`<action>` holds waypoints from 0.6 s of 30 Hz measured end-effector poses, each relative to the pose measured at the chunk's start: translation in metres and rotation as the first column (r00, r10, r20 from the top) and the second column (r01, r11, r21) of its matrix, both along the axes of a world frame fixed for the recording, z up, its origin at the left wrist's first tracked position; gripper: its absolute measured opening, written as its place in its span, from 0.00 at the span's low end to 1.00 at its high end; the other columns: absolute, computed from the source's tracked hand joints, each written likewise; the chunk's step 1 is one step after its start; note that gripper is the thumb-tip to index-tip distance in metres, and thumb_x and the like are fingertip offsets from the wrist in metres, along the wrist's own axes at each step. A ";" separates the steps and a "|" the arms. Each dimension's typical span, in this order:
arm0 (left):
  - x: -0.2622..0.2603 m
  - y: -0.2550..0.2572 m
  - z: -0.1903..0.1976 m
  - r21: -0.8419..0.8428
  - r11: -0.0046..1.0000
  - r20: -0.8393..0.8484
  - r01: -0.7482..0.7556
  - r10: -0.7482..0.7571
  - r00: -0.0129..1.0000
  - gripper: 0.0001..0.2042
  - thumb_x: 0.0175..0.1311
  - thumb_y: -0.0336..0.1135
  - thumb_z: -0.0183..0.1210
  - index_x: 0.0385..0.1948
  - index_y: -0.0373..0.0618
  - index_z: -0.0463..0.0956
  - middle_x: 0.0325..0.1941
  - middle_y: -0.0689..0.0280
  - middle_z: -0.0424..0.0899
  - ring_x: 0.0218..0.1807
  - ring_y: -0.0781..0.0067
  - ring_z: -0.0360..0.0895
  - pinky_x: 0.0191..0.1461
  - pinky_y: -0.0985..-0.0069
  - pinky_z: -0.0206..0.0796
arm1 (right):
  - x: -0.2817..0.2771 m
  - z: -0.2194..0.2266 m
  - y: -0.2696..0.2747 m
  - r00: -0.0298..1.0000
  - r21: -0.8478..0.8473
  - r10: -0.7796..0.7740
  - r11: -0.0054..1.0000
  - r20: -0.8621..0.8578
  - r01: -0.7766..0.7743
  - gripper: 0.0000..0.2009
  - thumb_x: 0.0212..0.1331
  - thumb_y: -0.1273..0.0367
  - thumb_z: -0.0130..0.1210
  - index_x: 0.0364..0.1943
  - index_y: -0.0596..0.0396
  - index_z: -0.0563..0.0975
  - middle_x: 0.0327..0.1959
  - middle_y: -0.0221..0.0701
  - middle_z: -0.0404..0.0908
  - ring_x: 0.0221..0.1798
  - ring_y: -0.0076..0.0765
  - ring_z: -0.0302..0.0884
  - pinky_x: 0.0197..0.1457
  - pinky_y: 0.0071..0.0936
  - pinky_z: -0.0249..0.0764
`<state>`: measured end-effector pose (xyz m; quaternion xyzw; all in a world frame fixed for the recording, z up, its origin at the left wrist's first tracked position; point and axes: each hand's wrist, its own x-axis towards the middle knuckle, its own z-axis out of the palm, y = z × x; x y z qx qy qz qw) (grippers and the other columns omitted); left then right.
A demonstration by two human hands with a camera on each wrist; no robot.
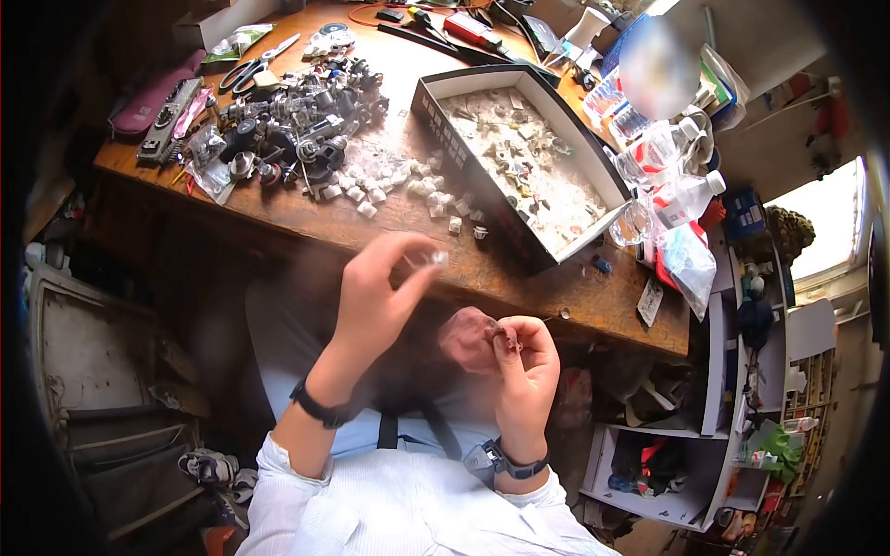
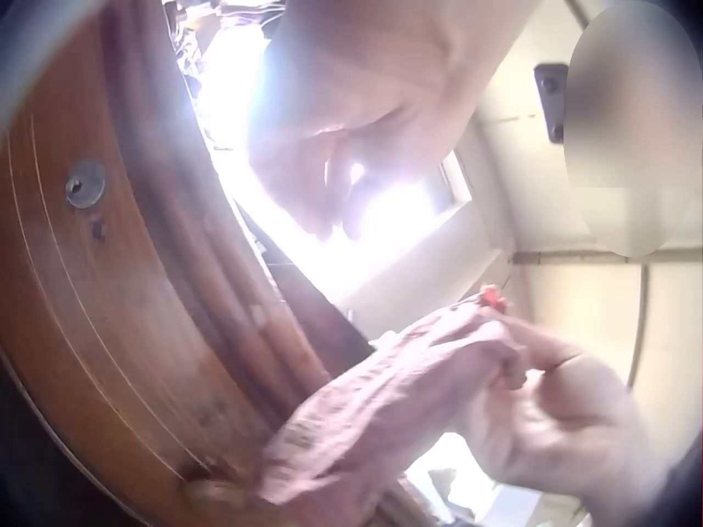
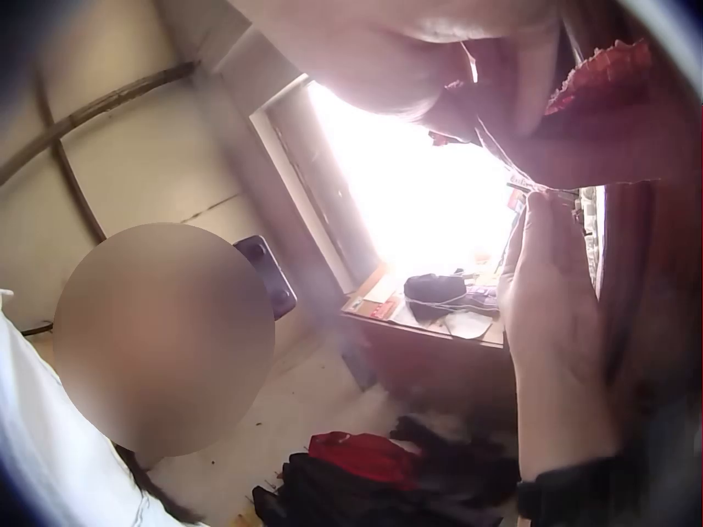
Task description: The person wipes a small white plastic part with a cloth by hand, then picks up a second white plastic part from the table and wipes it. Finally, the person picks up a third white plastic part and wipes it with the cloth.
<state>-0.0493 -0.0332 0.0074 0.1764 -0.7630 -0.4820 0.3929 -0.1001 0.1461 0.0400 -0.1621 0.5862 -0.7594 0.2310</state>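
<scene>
My left hand (image 1: 375, 292) is raised in front of the table edge, thumb and fingertips pinching a small whitish piece (image 1: 438, 259). To its right and a little lower, my right hand (image 1: 528, 371) grips a crumpled reddish-pink cloth (image 1: 470, 341) between thumb and fingers. In the left wrist view the cloth (image 2: 385, 412) hangs from the right hand (image 2: 560, 428), apart from the left hand (image 2: 363, 99). The right wrist view shows the cloth (image 3: 604, 77) at the right hand (image 3: 439, 55), with the left hand (image 3: 558, 318) beyond.
On the wooden table (image 1: 556, 296) lie a heap of dark metal parts (image 1: 297, 120), scattered white pieces (image 1: 371, 190) and scissors (image 1: 260, 67). An open box (image 1: 436, 125) holds many small parts. Plastic bottles (image 1: 686, 199) stand or lie at the right; shelves (image 1: 667, 510) are below right.
</scene>
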 end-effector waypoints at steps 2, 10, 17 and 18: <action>0.014 0.011 -0.002 0.285 0.936 -0.099 0.205 -0.184 0.978 0.08 0.56 0.20 0.64 0.37 0.37 0.79 0.35 0.68 0.82 0.37 0.84 0.76 0.44 0.85 0.67 | -0.001 0.000 -0.003 0.999 -0.013 0.030 0.999 -0.035 -0.031 0.06 0.65 0.72 0.58 0.41 0.58 0.75 0.37 0.25 0.77 0.41 0.18 0.73 0.49 0.16 0.68; 0.039 0.030 0.007 0.228 0.928 -0.166 0.295 -0.262 0.951 0.12 0.50 0.17 0.65 0.37 0.37 0.79 0.38 0.65 0.82 0.40 0.77 0.76 0.45 0.80 0.69 | 0.000 -0.009 -0.005 0.985 0.038 0.170 0.985 -0.038 -0.168 0.08 0.66 0.71 0.57 0.43 0.60 0.73 0.37 0.27 0.78 0.38 0.16 0.74 0.41 0.15 0.72; 0.049 0.038 0.010 0.584 0.721 -0.240 0.373 -0.286 0.928 0.10 0.52 0.20 0.65 0.37 0.37 0.80 0.41 0.62 0.83 0.39 0.77 0.78 0.42 0.80 0.71 | -0.002 -0.009 -0.003 0.988 0.007 0.141 0.990 -0.059 -0.140 0.06 0.66 0.72 0.56 0.41 0.58 0.72 0.40 0.26 0.76 0.42 0.16 0.72 0.48 0.15 0.68; 0.050 0.039 0.010 0.725 0.503 -0.365 0.471 -0.299 0.882 0.11 0.52 0.18 0.65 0.38 0.36 0.80 0.43 0.60 0.82 0.42 0.78 0.78 0.44 0.81 0.70 | -0.001 -0.008 -0.003 0.989 0.001 0.138 0.990 -0.053 -0.138 0.06 0.66 0.72 0.56 0.41 0.58 0.72 0.40 0.26 0.76 0.42 0.16 0.72 0.48 0.15 0.68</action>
